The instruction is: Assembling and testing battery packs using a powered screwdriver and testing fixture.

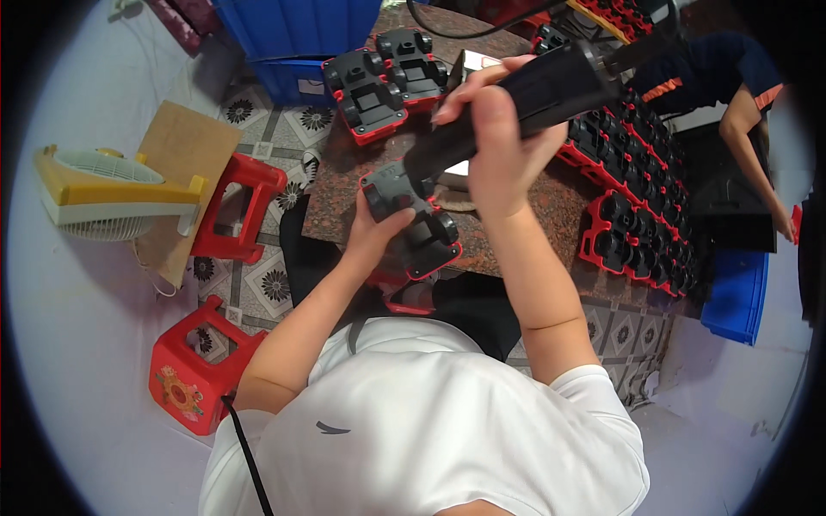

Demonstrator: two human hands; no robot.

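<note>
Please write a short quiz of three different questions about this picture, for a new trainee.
1. True or false: the right hand holds a black power screwdriver.
2. What does the left hand steady? A) a fan B) an upturned toy car C) a stool
3. What colour are the two stools on the floor?

Key: 1 true; 2 B; 3 red.
</note>
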